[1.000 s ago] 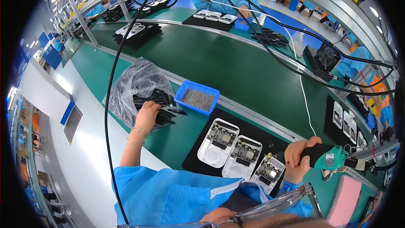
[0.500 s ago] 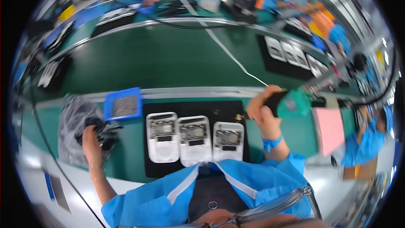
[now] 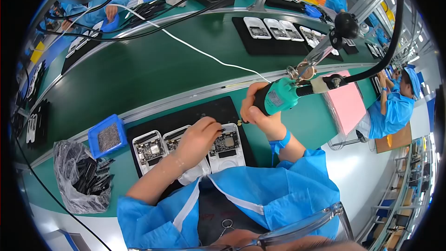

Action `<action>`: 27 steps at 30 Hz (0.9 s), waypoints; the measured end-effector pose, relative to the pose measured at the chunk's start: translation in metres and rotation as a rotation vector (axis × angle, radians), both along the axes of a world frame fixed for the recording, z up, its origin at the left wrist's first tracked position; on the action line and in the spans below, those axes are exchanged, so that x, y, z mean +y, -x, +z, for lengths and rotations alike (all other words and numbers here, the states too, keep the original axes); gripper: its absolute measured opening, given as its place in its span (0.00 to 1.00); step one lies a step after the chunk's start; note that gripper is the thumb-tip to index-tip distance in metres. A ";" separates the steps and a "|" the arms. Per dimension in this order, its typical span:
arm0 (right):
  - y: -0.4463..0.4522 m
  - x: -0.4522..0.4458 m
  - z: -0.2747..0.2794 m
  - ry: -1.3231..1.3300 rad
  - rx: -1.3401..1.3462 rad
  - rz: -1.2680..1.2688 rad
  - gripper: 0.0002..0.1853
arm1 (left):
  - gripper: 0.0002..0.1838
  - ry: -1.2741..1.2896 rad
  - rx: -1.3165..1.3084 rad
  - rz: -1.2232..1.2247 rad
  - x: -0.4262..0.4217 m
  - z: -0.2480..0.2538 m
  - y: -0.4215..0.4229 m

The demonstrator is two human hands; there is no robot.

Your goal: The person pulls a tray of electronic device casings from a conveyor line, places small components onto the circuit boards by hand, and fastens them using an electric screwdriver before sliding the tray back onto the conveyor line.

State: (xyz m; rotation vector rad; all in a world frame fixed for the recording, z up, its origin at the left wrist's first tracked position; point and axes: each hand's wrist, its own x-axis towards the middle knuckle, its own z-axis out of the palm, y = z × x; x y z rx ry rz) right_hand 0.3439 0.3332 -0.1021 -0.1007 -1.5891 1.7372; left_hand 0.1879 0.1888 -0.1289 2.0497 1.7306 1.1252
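My left hand (image 3: 197,140) reaches over the middle white housing (image 3: 186,172), fingertips pinched at the upper edge of the right white housing (image 3: 227,160). Whatever sits between those fingertips is too hidden to name. A third white housing (image 3: 151,151) lies to the left; green-black circuit boards show in all three. My right hand (image 3: 261,111) is wrapped round a teal and black electric screwdriver (image 3: 281,95), held sideways to the right of the housings. Its tip points left, above the edge of the black mat (image 3: 223,107).
At the left stand a blue tray (image 3: 121,132) of small metal screws and a clear plastic bag (image 3: 69,176) of black strips. A pink stack (image 3: 346,102) lies to the right. The screwdriver hangs from a metal arm (image 3: 320,49). Other people in blue work across and beside the bench.
My left hand has left the bag of black parts and moved right to the housings. My right hand still grips the screwdriver. The whole view has shifted and turned.
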 end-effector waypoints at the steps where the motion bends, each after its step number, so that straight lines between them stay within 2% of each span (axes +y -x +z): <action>1: -0.001 0.000 -0.002 0.002 -0.005 0.005 0.19 | 0.09 -0.037 0.054 -0.032 0.009 -0.008 -0.004; 7: -0.004 0.003 -0.005 -0.002 -0.015 0.013 0.19 | 0.09 -0.141 0.189 -0.090 0.037 -0.035 -0.017; 16: 0.002 0.004 -0.011 -0.046 -0.052 -0.014 0.17 | 0.14 -0.056 0.134 -0.095 0.037 -0.048 -0.021; 27: 0.005 0.004 -0.014 0.016 -0.046 0.000 0.15 | 0.14 -0.001 0.140 -0.090 0.039 -0.053 -0.019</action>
